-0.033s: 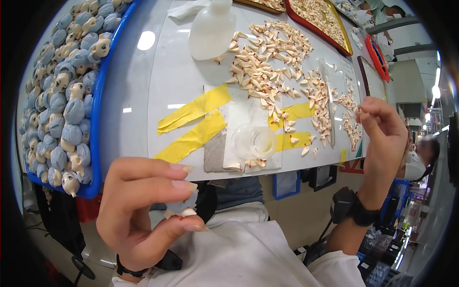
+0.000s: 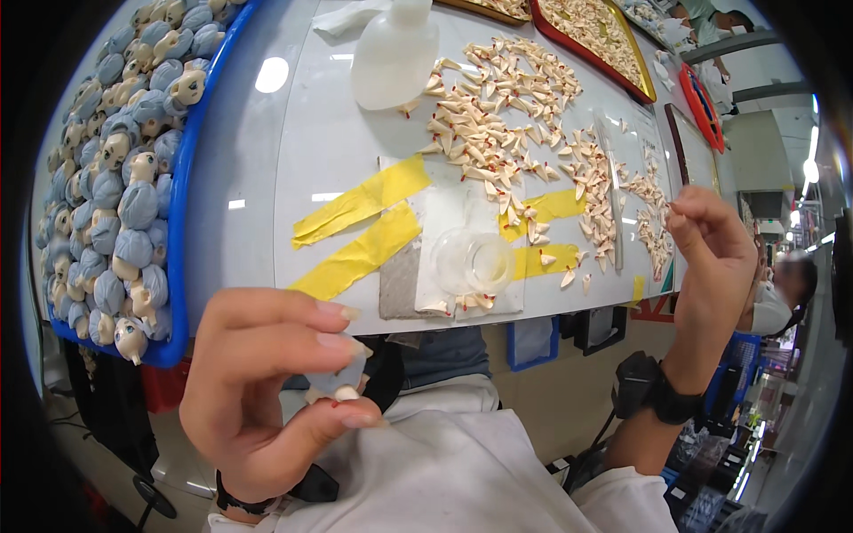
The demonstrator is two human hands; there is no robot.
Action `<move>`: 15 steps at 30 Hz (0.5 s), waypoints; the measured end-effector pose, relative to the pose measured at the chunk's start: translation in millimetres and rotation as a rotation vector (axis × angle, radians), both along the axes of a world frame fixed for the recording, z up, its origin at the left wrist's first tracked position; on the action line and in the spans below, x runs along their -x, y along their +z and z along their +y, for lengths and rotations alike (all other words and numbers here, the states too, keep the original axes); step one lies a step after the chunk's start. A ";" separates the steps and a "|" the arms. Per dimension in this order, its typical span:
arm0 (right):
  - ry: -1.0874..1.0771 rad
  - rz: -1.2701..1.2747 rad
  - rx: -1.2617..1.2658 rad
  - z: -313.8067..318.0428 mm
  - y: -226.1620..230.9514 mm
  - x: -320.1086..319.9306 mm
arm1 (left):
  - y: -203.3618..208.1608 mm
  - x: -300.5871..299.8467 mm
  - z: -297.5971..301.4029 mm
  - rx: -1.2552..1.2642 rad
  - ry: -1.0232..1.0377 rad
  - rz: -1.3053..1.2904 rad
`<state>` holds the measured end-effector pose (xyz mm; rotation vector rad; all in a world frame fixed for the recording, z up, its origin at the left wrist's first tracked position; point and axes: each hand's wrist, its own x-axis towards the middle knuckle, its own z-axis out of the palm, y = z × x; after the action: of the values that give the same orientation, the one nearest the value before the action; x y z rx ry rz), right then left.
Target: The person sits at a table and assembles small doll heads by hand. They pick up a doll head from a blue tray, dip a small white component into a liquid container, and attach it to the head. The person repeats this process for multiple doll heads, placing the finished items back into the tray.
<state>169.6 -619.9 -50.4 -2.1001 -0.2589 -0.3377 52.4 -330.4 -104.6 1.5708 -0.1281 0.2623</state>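
My left hand point(image 2: 253, 382) pinches a small blue-haired doll head point(image 2: 339, 377) between thumb and fingers, in front of my chest. A pale piece with a red tip shows at the head's lower side, against my thumb; the face is mostly hidden. Out at the right, my right hand point(image 2: 715, 235) is raised with thumb and index finger together. A tiny reddish speck shows at those fingertips, too small to name. Between the hands, a round clear glass jar point(image 2: 462, 262) stands on a white board point(image 2: 435, 200) at the table's near edge, with a few pale pointed pieces by it.
Many pale red-tipped pieces point(image 2: 480, 133) lie scattered over the table. A blue tray point(image 2: 182, 213) of doll heads stands at left. A white bottle point(image 2: 395, 62), yellow tape strips point(image 2: 364, 200), a clear ruler-like strip point(image 2: 609, 178) and a red-rimmed tray point(image 2: 577, 53) are farther out.
The doll head has tilted slightly in my left fingers, so the pale piece points more downward. My right fingertips have shifted a little.
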 end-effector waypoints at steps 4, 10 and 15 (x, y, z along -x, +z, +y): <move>-0.034 0.097 -0.108 18.6 0.0 20.2 | 0.8 -0.1 -9.7 0.185 -0.035 0.046; 0.348 0.062 -0.123 64.5 -13.4 28.3 | 0.6 -17.3 3.6 -0.323 -0.288 -0.261; 0.359 -0.271 0.245 86.4 -21.5 27.3 | 4.7 2.5 -15.4 0.274 -0.076 0.153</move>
<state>142.3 -533.4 -71.8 -2.1896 -0.8626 -0.3884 49.9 -345.8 -99.9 1.3050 -0.0301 0.0944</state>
